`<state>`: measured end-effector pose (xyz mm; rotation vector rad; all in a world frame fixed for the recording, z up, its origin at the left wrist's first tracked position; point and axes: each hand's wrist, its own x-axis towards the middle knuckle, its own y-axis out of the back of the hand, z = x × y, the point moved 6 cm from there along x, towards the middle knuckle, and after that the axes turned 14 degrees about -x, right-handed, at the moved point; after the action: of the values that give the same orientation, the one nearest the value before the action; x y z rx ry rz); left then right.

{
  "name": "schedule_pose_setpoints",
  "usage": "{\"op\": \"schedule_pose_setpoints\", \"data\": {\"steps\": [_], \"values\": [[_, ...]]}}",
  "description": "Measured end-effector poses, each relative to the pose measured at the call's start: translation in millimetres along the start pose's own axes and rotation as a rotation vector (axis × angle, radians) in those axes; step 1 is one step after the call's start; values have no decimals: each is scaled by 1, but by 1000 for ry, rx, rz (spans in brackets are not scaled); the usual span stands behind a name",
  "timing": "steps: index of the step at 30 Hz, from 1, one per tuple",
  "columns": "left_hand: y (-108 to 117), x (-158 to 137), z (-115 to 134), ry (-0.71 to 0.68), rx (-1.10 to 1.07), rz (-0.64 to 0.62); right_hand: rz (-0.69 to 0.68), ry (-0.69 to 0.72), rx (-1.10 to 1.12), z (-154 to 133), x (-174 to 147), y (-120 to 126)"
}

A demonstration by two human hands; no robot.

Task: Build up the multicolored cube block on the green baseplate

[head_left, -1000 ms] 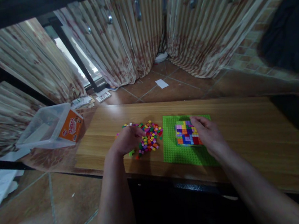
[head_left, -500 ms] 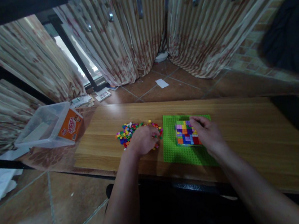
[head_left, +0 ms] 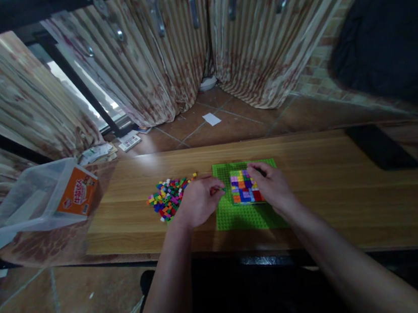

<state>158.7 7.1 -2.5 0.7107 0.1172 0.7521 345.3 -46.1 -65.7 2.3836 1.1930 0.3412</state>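
My left hand (head_left: 202,201) is closed in a pinch over the left edge of the green studded baseplate (head_left: 224,220). A small building brick seems to be at its fingertips; its colour is hard to tell. Left of that hand lies a loose pile of small multicoloured building bricks (head_left: 166,197), partly covered by the hand. On the baseplate sits a square panel of coloured bricks (head_left: 243,193) in purple, yellow, orange, blue and red. My right hand (head_left: 273,185) grips the panel's right side, thumb and forefinger at its upper right corner, hiding that part.
A clear plastic bin (head_left: 42,197) with an orange label stands past the left end of the wooden table (head_left: 332,197). A dark flat object (head_left: 379,147) lies at the right. Behind are curtains (head_left: 177,53) and a white paper (head_left: 211,119) on the floor.
My left hand has moved right, from over the brick pile to the baseplate's left edge, uncovering more of the pile. The right hand stays at the panel. The camera view has shifted.
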Motion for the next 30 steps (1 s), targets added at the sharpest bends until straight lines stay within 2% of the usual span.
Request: {"op": "schedule_pose_setpoints", "data": {"steps": [3,9,16,21,30], "values": [[-8,5,10,-40,-28,47,2,8,0,0,0,0],[-21,11,16,-36,79,50,-1,19,-11,-1,0,1],[-22,12,16,-4,89,97,-4,30,-37,-4,-1,2],[-23,11,13,38,82,117,-80,53,-97,-10,-6,0],[-27,11,9,38,1,143,-106,121,-276,-20,-11,-2]]}}
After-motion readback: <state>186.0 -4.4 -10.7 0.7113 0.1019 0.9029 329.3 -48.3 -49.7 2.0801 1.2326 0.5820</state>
